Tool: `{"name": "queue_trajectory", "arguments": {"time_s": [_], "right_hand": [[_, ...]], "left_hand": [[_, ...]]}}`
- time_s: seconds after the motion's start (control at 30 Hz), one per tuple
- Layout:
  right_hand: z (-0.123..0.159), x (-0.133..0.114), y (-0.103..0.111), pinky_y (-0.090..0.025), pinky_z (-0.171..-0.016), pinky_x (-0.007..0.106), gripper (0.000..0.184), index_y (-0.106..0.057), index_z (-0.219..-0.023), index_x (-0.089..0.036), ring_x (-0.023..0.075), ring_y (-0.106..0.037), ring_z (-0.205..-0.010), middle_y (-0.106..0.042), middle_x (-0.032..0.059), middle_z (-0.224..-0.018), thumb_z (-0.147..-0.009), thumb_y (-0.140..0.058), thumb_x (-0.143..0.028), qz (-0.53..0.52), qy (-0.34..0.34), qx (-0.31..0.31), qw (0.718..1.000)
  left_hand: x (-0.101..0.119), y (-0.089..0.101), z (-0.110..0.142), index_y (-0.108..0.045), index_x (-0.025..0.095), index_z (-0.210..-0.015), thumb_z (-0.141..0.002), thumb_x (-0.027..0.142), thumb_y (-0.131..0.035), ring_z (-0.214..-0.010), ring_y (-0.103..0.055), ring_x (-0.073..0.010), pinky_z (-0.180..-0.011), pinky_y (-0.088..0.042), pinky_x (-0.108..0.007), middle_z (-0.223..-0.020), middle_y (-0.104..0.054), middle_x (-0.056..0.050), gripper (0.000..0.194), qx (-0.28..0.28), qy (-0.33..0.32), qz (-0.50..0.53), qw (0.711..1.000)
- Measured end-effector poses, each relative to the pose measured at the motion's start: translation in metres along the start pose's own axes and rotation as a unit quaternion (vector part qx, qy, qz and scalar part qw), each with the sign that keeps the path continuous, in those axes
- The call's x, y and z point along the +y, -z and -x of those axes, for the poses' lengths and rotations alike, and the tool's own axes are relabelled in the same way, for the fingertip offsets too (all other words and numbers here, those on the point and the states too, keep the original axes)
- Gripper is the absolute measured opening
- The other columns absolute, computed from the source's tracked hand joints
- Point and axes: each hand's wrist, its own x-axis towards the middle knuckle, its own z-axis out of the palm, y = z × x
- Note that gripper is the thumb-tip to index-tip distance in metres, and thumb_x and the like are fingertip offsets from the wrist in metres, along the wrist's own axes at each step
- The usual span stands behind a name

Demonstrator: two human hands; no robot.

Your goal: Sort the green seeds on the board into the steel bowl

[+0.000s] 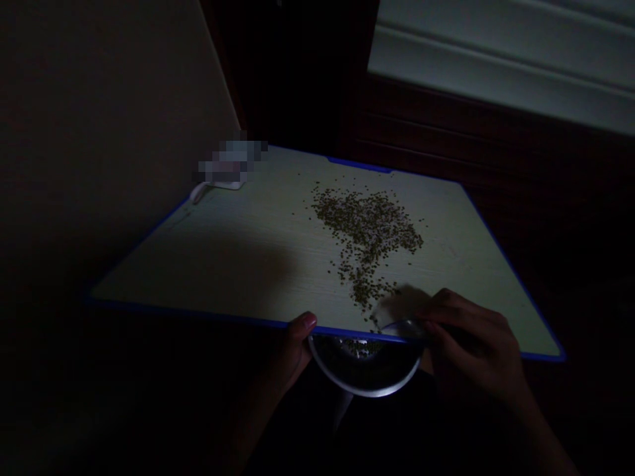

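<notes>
A pale table (223,258) with a blue edge carries a scatter of small brownish grains (370,231). Just below its near edge a shiny metal bowl (367,377) holds some of the grains. My left hand (295,347) grips the bowl's left rim, thumb up against the table edge. My right hand (471,340) rests on the table's near edge beside the bowl's right rim, fingers curled and blurred over the nearest grains.
A small white object (218,185) lies at the table's far left corner, partly pixelated. A beige wall (99,132) stands to the left. Dark wood furniture (496,152) and a pale panel (496,59) lie behind. The room is very dim.
</notes>
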Motion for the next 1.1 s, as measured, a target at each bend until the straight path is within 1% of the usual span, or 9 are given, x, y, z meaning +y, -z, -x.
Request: {"name": "queue_trajectory", "arguments": {"time_s": [0.13,0.23,0.37,0.47,0.53,0.7,0.8,0.93,1.1], "right_hand": [[0.0009,0.0008,0.0009,-0.050,-0.063,0.031,0.025,-0.069,-0.105,-0.019,0.0167,-0.062,-0.078,-0.067,0.0051,-0.087,-0.086,-0.062,-0.005,0.004,0.007,-0.006,1.000],[0.0012,0.0013,0.0016,-0.050,-0.061,0.032,0.025,-0.069,-0.104,-0.019,0.0168,-0.062,-0.076,-0.067,0.0047,-0.084,-0.085,-0.062,-0.005,0.001,0.014,-0.011,1.000],[0.0016,0.0012,0.0016,-0.050,-0.061,0.032,0.027,-0.070,-0.105,-0.019,0.0172,-0.063,-0.075,-0.068,0.0049,-0.084,-0.084,-0.063,-0.004,-0.007,0.012,-0.005,1.000],[0.0022,0.0003,0.0010,-0.051,-0.065,0.033,0.027,-0.070,-0.108,-0.019,0.0177,-0.063,-0.079,-0.069,0.0059,-0.089,-0.085,-0.063,-0.005,0.005,0.011,-0.016,1.000],[0.0028,0.0000,0.0005,-0.052,-0.066,0.032,0.027,-0.069,-0.109,-0.019,0.0176,-0.064,-0.081,-0.069,0.0061,-0.091,-0.086,-0.063,-0.006,0.015,0.006,-0.021,1.000],[0.0033,0.0011,-0.0003,-0.050,-0.064,0.030,0.024,-0.069,-0.106,-0.020,0.0161,-0.064,-0.079,-0.070,0.0042,-0.087,-0.086,-0.064,-0.007,0.048,-0.008,0.028,0.998],[0.0014,0.0012,-0.0002,-0.051,-0.067,0.031,0.027,-0.069,-0.109,-0.021,0.0164,-0.064,-0.082,-0.071,0.0046,-0.090,-0.087,-0.064,-0.007,0.053,0.001,0.018,0.998],[-0.0015,-0.0005,-0.0001,-0.053,-0.068,0.033,0.027,-0.069,-0.111,-0.021,0.0180,-0.065,-0.084,-0.071,0.0059,-0.093,-0.089,-0.061,-0.009,0.036,0.004,-0.011,0.999],[-0.0013,-0.0013,-0.0001,-0.053,-0.065,0.033,0.026,-0.070,-0.108,-0.020,0.0186,-0.065,-0.081,-0.071,0.0063,-0.089,-0.087,-0.061,-0.008,0.019,0.002,0.002,1.000]], "left_hand": [[-0.0024,0.0042,-0.0008,-0.071,0.015,-0.115,-0.074,0.035,-0.071,-0.127,-0.055,-0.0367,-0.110,-0.038,-0.050,-0.117,-0.074,-0.010,0.046,-0.009,0.028,0.003,1.000],[-0.0027,0.0050,-0.0001,-0.075,0.015,-0.106,-0.074,0.038,-0.071,-0.128,-0.054,-0.0366,-0.111,-0.038,-0.050,-0.115,-0.075,-0.009,0.039,-0.020,0.040,0.007,0.999],[-0.0018,0.0050,-0.0006,-0.078,0.016,-0.093,-0.073,0.040,-0.072,-0.125,-0.057,-0.0376,-0.110,-0.039,-0.050,-0.107,-0.078,-0.009,0.031,-0.024,0.040,0.004,0.999],[-0.0007,0.0045,-0.0018,-0.078,0.015,-0.095,-0.073,0.040,-0.073,-0.124,-0.057,-0.0382,-0.110,-0.039,-0.050,-0.107,-0.077,-0.010,0.034,-0.026,0.041,-0.013,0.999],[-0.0002,0.0034,-0.0022,-0.077,0.015,-0.098,-0.072,0.039,-0.073,-0.125,-0.056,-0.0379,-0.110,-0.039,-0.050,-0.109,-0.077,-0.009,0.035,-0.013,0.035,-0.015,0.999],[0.0011,-0.0016,0.0008,-0.074,0.016,-0.110,-0.071,0.038,-0.074,-0.128,-0.054,-0.0376,-0.110,-0.039,-0.050,-0.115,-0.075,-0.009,0.045,-0.001,0.026,-0.003,1.000],[0.0023,-0.0045,0.0031,-0.071,0.016,-0.116,-0.073,0.037,-0.072,-0.129,-0.053,-0.0370,-0.111,-0.038,-0.051,-0.118,-0.074,-0.008,0.048,-0.002,0.017,-0.005,1.000],[0.0019,-0.0038,0.0023,-0.072,0.016,-0.115,-0.073,0.037,-0.073,-0.129,-0.053,-0.0374,-0.111,-0.037,-0.051,-0.115,-0.075,-0.009,0.047,-0.009,0.024,-0.005,1.000],[-0.0005,0.0017,0.0016,-0.073,0.015,-0.112,-0.077,0.039,-0.069,-0.128,-0.053,-0.0374,-0.111,-0.037,-0.051,-0.117,-0.074,-0.010,0.043,-0.026,0.032,0.004,0.999]]}}
